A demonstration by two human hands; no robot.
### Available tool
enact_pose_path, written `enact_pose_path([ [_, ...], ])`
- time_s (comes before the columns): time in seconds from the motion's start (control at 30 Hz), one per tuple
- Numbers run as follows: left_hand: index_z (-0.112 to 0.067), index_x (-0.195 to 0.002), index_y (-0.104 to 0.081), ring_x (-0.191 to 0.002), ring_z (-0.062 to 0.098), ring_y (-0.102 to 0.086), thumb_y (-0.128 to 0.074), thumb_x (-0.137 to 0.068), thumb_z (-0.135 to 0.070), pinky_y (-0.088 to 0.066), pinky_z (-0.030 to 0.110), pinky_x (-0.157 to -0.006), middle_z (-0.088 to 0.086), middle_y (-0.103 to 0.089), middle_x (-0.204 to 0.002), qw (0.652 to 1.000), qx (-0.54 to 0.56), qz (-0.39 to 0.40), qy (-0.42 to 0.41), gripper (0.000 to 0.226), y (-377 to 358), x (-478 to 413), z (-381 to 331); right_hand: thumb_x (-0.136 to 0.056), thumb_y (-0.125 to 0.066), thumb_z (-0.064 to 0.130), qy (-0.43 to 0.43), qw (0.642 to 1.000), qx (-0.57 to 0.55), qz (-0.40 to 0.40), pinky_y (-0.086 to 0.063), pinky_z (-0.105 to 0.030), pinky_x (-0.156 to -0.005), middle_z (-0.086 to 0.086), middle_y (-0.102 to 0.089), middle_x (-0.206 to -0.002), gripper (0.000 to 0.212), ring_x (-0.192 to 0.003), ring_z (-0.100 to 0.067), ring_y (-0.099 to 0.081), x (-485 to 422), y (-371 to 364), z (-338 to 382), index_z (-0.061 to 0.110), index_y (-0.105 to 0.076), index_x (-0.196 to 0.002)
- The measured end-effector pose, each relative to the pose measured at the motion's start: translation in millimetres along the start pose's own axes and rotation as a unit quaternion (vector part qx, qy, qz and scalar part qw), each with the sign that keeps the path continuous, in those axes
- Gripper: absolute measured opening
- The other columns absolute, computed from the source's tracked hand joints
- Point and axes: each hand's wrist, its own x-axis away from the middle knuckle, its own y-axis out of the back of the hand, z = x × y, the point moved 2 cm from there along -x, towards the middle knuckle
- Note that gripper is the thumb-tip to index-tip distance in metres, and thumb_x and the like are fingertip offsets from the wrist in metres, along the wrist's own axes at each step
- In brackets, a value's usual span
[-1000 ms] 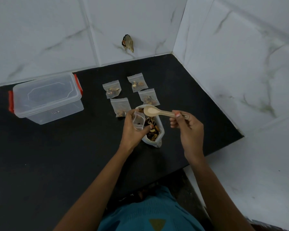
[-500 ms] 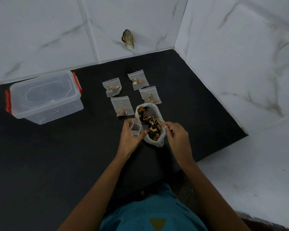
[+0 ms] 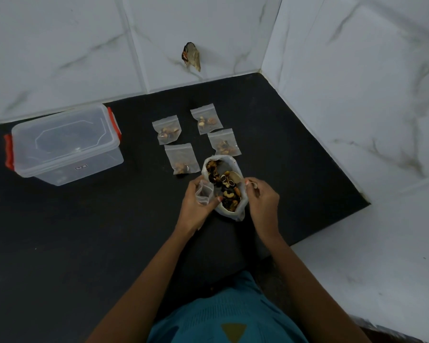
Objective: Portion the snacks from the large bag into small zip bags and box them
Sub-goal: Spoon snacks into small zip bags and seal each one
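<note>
**On the counter (image 3: 84,231): spoon (image 3: 253,186) lowered into large bag (image 3: 234,215)**

Change from one second earlier: the spoon was then held level and empty above the large bag, with the right hand (image 3: 264,204) raised. The right hand has since come down to the bag's right rim, and the spoon's bowl now lies among the snacks (image 3: 229,196). The left hand (image 3: 195,206) has kept its place.

Hand pose: the right hand's fingers are curled and pinch the spoon's handle, knuckles up, forearm running down and right. The left hand grips an empty zip bag (image 3: 204,193) between thumb and fingers, mouth open and turned upward.

Position of items: the large bag stands open between the two hands, touching both. The zip bag sits just beside its left rim. Four filled bags (image 3: 182,157) lie flat in two rows just beyond the large bag, clear of the hands. The box (image 3: 65,142), lid on, red clasps at both ends, stands well apart to the left, near the wall.
</note>
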Motion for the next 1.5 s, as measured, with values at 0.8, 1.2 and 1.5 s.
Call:
enact_pose_path([
  [0.8, -0.023, -0.116, -0.043, -0.102, -0.003, -0.053, -0.071, -0.079, -0.008, -0.046, 0.016, -0.084, -0.016, -0.054, -0.108, 1.0, 0.024, 0.018, 0.002, 0.049, 0, -3, 8, -0.093, -0.052, 0.01, -0.153, 0.979, -0.132, -0.018, -0.044, -0.005, -0.058, 0.005, -0.06, -0.069, 0.017, -0.058, 0.01, -0.058, -7, -7, -1, 0.001, -0.066, -0.096],
  [1.2, -0.021, -0.113, -0.045, -0.1, -0.003, -0.055, -0.071, -0.078, -0.008, -0.047, 0.018, -0.082, -0.013, -0.056, -0.107, 0.999, 0.033, 0.031, 0.011, 0.045, 3, -5, 11, -0.093, -0.052, 0.011, -0.209, 0.957, -0.2, -0.008, -0.048, -0.01, -0.057, 0.002, -0.061, -0.067, 0.014, -0.056, -0.002, -0.058, -9, -22, 8, 0.006, -0.065, -0.088],
  [1.5, -0.029, -0.105, -0.045, -0.106, 0.002, -0.054, -0.072, -0.077, -0.009, -0.045, 0.017, -0.084, -0.011, -0.055, -0.111, 0.999, 0.016, 0.036, 0.005, 0.044, 4, -5, 12, -0.093, -0.052, 0.008, -0.323, 0.891, -0.318, -0.034, -0.05, -0.012, -0.053, -0.006, -0.06, -0.068, 0.017, -0.061, -0.009, -0.058, -9, -10, 1, 0.002, -0.063, -0.081],
])
